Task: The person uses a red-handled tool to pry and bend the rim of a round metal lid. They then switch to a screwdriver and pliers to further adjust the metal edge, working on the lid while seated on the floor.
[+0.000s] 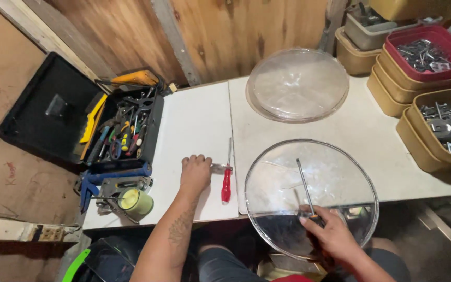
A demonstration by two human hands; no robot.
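Observation:
My right hand (332, 236) grips a long thin screwdriver (305, 187) by its dark handle, the shaft pointing up over a clear round dome cover (361, 172) that overhangs the white table's front edge. My left hand (195, 173) rests knuckles-up on the white table (194, 117), fingers curled around a small metal piece (218, 168). A red-handled screwdriver (226, 180) lies just right of that hand, tip pointing away from me.
A second clear dome (297, 83) lies at the back of the table. An open black toolbox (116, 130) with several hand tools sits at the left, a blue tool and a yellow-green roll (137, 201) beside it. Stacked tan and red bins (424, 57) of metal parts line the right.

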